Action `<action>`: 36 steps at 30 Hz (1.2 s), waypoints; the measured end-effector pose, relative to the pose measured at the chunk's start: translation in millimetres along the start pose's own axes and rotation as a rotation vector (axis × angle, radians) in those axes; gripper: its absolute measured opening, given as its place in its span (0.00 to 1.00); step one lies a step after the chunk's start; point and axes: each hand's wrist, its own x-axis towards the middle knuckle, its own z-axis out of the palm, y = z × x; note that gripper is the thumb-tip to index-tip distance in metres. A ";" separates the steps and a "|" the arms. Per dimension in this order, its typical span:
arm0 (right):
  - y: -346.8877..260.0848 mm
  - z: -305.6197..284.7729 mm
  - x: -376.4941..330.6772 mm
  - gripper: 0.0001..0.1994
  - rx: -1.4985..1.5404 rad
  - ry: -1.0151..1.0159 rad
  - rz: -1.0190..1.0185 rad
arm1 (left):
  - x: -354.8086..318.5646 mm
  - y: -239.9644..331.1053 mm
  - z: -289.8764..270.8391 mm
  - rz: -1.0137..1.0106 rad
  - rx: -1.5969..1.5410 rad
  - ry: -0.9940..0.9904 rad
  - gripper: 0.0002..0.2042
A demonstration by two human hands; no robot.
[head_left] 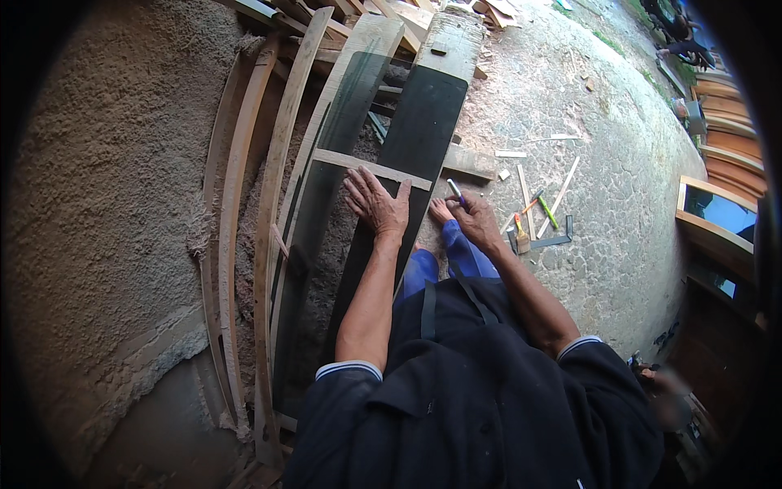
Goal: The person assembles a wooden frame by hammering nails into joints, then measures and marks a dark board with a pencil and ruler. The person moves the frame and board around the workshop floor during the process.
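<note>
My left hand point(379, 202) lies with fingers spread on a thin pale wood strip point(334, 157). The strip lies crosswise over two long boards with dark faces and bare wood ends: the right board point(423, 110) and the left board point(356, 81). My right hand point(476, 224), just right of the right board's edge, is closed on a slim pen-like marker point(453, 189) with a white end and a bluish-purple part. The marker's end points up and left, apart from the strip. Part of its body is hidden by my fingers.
On the cracked concrete right of me lie a flat brush point(521, 238), a green pen-like tool point(547, 213), a black carpenter's square point(554, 242) and wood strips point(562, 183). More long boards point(244, 163) lean by a rough wall point(138, 163) at left. Framed panels point(721, 216) stand far right.
</note>
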 end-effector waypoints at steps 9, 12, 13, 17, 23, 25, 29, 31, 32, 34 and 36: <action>-5.2 -0.7 1.1 0.15 0.170 0.023 0.092 | 0.6 1.6 -2.2 -0.021 -0.033 -0.044 0.53; -3.0 1.1 2.3 0.16 0.331 0.041 0.188 | 0.9 0.4 -0.7 -0.014 0.015 -0.041 0.54; -0.5 1.8 4.0 0.16 0.332 0.047 0.214 | 0.8 0.3 0.2 -0.018 0.005 -0.036 0.55; 14.8 9.4 12.4 0.18 0.216 0.099 0.150 | 1.5 0.3 2.2 -0.017 0.000 -0.042 0.55; 16.3 23.8 23.8 0.13 -0.167 0.152 -0.129 | 1.4 1.4 1.0 -0.011 0.000 -0.032 0.55; 7.1 25.6 27.7 0.13 -0.345 0.118 -0.134 | 1.1 1.0 2.2 0.002 -0.006 -0.031 0.55; -15.3 37.2 39.8 0.15 -0.522 0.077 -0.282 | 0.1 -1.9 2.5 0.005 -0.027 -0.015 0.51; -20.0 41.8 47.6 0.15 -0.641 0.038 -0.297 | -2.0 -3.1 -1.4 0.010 -0.104 0.043 0.47; -20.1 42.7 50.9 0.14 -0.694 0.020 -0.292 | -4.0 -3.5 -5.1 -0.011 -0.170 0.068 0.45; -16.2 43.6 56.6 0.13 -0.721 0.007 -0.320 | -15.3 -6.4 -16.5 -0.025 -0.252 0.129 0.42; -8.3 41.2 64.2 0.10 -0.741 0.016 -0.392 | -34.4 -8.2 -29.6 0.004 -0.344 0.254 0.39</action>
